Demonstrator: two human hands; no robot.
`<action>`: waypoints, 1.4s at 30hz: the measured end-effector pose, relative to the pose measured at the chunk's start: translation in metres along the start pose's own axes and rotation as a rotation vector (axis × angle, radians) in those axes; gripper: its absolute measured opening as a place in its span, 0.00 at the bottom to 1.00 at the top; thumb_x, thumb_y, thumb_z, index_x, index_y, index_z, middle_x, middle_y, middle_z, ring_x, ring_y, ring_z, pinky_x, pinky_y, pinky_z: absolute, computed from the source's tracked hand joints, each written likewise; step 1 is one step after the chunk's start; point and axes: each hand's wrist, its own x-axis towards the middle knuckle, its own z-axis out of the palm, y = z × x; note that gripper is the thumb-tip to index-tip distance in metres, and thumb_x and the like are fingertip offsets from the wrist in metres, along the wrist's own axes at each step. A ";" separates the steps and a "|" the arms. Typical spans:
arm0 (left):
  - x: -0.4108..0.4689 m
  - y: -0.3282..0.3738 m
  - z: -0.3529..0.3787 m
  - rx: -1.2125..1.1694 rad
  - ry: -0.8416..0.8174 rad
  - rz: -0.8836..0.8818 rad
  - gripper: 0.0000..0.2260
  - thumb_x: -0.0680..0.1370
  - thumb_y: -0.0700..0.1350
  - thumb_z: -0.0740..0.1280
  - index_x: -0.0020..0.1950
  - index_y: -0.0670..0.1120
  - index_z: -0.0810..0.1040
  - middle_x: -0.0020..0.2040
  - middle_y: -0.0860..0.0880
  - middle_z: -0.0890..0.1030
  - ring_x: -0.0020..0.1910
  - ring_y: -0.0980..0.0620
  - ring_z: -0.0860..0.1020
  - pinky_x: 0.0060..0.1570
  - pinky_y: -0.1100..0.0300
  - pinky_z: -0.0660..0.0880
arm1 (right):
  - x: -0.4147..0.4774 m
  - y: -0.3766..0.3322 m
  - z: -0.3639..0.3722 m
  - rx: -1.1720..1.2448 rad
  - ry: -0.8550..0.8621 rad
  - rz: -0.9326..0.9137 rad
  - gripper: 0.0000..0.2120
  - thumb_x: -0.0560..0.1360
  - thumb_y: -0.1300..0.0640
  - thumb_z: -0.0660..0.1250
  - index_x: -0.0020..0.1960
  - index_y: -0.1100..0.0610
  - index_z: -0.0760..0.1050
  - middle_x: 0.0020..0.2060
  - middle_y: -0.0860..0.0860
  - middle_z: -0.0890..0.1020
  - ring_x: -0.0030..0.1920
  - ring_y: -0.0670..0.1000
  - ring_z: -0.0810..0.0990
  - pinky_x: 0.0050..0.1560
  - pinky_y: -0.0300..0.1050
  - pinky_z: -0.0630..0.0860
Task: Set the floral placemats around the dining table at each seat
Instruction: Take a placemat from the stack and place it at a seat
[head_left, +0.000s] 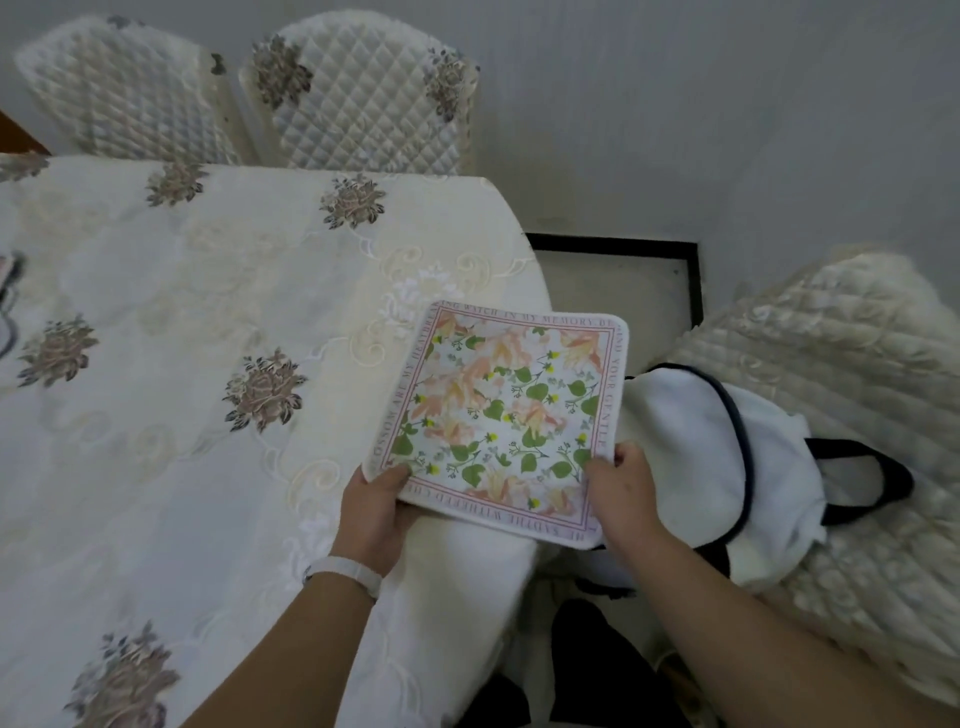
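Note:
A square floral placemat (501, 415), white with peach flowers, green leaves and a lettered pink border, hangs over the right edge of the dining table (208, 338). My left hand (376, 499) grips its near left corner, thumb on top. My right hand (621, 486) grips its near right corner. The mat is tilted, partly above the table and partly beyond its edge. The table wears a cream embroidered cloth with brown flower motifs.
A white tote bag (727, 457) with dark handles lies on a quilted chair (841, 364) to the right. Two more quilted chairs (358, 98) stand at the table's far side. A dark-edged object (8, 291) shows at the left border.

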 end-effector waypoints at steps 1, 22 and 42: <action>-0.002 -0.003 0.004 -0.041 0.016 -0.004 0.11 0.79 0.33 0.63 0.59 0.43 0.76 0.55 0.38 0.82 0.54 0.37 0.81 0.53 0.38 0.78 | -0.003 0.004 0.003 0.029 0.000 0.017 0.03 0.78 0.63 0.60 0.51 0.58 0.70 0.48 0.52 0.81 0.44 0.52 0.83 0.36 0.49 0.81; -0.057 -0.050 -0.008 0.179 -0.127 0.041 0.16 0.78 0.33 0.64 0.63 0.48 0.76 0.55 0.47 0.85 0.51 0.45 0.84 0.48 0.44 0.82 | -0.033 0.033 0.048 0.252 -0.120 0.136 0.08 0.75 0.65 0.66 0.53 0.58 0.77 0.48 0.54 0.85 0.47 0.55 0.85 0.49 0.56 0.84; 0.003 0.028 -0.022 0.688 -0.054 0.297 0.08 0.78 0.36 0.63 0.54 0.45 0.76 0.49 0.47 0.82 0.47 0.47 0.82 0.40 0.57 0.78 | -0.001 0.005 0.002 0.010 0.060 0.033 0.04 0.77 0.62 0.62 0.44 0.58 0.68 0.46 0.57 0.82 0.46 0.56 0.84 0.46 0.60 0.84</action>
